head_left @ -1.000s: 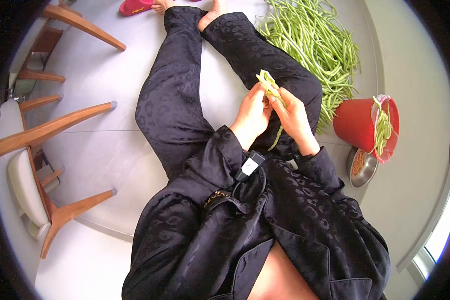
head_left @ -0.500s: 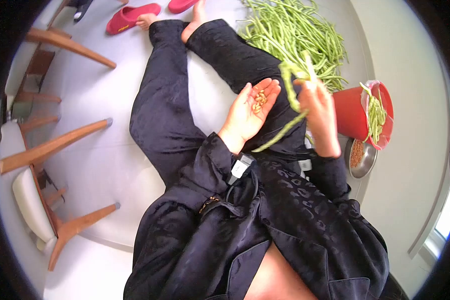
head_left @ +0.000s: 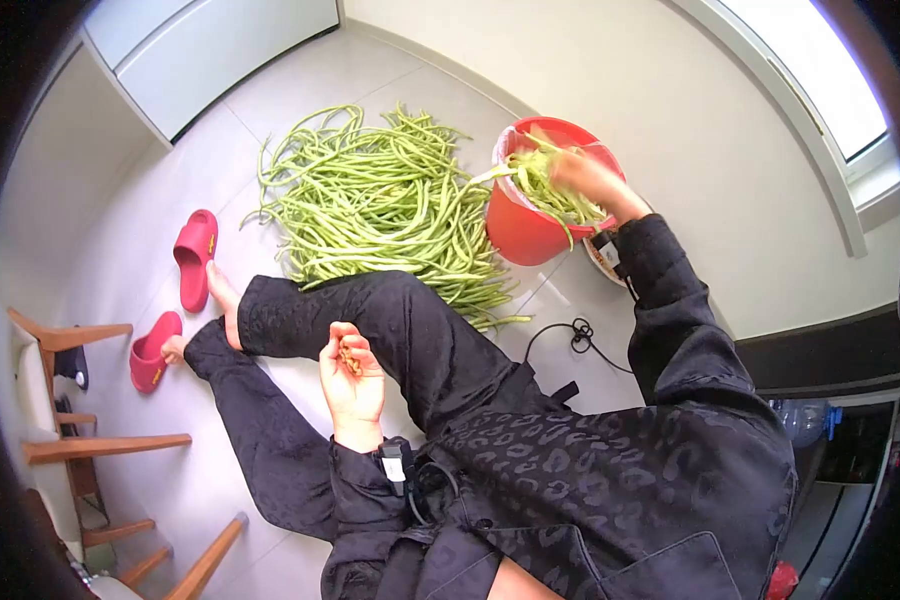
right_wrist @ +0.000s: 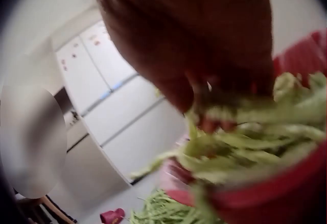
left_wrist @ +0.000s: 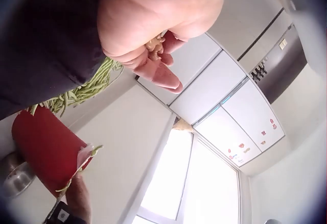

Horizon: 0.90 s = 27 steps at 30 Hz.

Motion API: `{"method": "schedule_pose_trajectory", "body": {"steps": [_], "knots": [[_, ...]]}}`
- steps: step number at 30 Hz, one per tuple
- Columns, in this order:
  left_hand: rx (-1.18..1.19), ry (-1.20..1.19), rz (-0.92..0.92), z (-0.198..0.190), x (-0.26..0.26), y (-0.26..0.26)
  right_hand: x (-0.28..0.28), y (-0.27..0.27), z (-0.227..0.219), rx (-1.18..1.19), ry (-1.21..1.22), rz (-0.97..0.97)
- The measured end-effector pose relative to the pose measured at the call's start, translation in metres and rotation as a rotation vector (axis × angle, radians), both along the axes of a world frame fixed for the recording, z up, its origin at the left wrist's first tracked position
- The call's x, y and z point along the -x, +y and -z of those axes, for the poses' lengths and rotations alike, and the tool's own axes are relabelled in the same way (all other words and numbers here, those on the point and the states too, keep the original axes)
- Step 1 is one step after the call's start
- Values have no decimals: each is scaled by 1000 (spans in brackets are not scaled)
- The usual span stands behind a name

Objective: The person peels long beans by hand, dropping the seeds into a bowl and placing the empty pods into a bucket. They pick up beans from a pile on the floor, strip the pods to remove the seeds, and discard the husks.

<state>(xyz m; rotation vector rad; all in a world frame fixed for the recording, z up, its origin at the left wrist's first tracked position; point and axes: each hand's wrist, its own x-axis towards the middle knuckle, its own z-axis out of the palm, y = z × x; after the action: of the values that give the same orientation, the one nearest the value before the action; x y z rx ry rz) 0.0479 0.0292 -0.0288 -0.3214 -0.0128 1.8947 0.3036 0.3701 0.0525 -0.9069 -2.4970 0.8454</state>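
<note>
My left hand (head_left: 353, 385) is held palm up over the legs, its fingers curled around several small tan shelled beans (head_left: 349, 357). In the left wrist view the shelled beans (left_wrist: 155, 46) show between the palm and the bent fingers. My right hand (head_left: 588, 180), blurred, reaches into the mouth of a red bucket (head_left: 530, 235) lined with a clear bag. Pale green empty bean pods (head_left: 542, 180) fill the bucket. Up close in the right wrist view, the fingers and thumb of the right hand (right_wrist: 204, 55) pinch some pods (right_wrist: 230, 113) just above the rim.
A large heap of long green beans (head_left: 380, 200) lies on the tiled floor beside the bucket. A metal bowl (left_wrist: 19, 175) stands by the bucket. Red slippers (head_left: 198, 255), wooden chair legs (head_left: 110, 448) and a black cable (head_left: 581, 335) are around the seated person.
Both hands were together on a pod, then parted, the left opening to show shelled beans. The right has carried the pods over into the bucket; the left fingers have curled in. The head view has turned.
</note>
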Motion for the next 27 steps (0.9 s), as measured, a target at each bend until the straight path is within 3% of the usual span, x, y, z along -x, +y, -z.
{"method": "schedule_pose_trajectory", "body": {"steps": [2, 3, 5, 9, 10, 12, 13, 14, 15, 16, 17, 18, 20, 22, 23, 24, 25, 26, 27], "knots": [[32, 77, 9, -8, 4, 9, -15, 5, 27, 23, -509, 76], [72, 128, -16, -9, 7, 12, -16, 3, 27, 26, -498, 82], [111, 178, -30, -9, 12, 11, -21, -8, 29, -311, -465, 293], [128, 288, -10, -29, 11, 34, -17, -52, -20, -292, -325, 300], [131, 290, -1, -35, 6, 44, -13, -69, -29, -231, -22, 319], [127, 444, 16, -51, -13, 65, -2, -102, -14, 20, 497, 293], [165, 509, 33, -62, -30, 76, 8, -133, -11, 547, 742, 215], [208, 574, 51, -69, -50, 86, 23, -163, 5, 826, 942, 171], [211, 625, 64, -70, -71, 93, 36, -185, 20, 1295, 1102, 204], [216, 676, 74, -69, -91, 98, 45, -203, 35, 1666, 1231, 183], [208, 885, 83, -65, -108, 102, 51, -216, 57, 1881, 1387, 176], [214, 1095, 88, -58, -119, 101, 55, -222, 72, 1890, 1440, 340], [221, 1964, -126, -50, -119, 97, 66, -220, 61, 1853, 1404, 237], [85, 1846, -614, -65, -131, 105, 67, -222, 68, 1914, 1521, 10], [189, 1977, -494, -78, -125, 94, 64, -221, 71, 1898, 1498, 28], [207, 1981, -493, -74, -124, 92, 62, -222, 68, 1879, 1476, 55], [243, 1980, -337, -66, -125, 91, 62, -223, 50, 1893, 1470, 59], [275, 1972, -183, -58, -126, 91, 60, -221, 29, 1827, 1306, 283], [275, 1922, -145, -54, -126, 93, 59, -219, 17, 1741, 1139, 488]]}}
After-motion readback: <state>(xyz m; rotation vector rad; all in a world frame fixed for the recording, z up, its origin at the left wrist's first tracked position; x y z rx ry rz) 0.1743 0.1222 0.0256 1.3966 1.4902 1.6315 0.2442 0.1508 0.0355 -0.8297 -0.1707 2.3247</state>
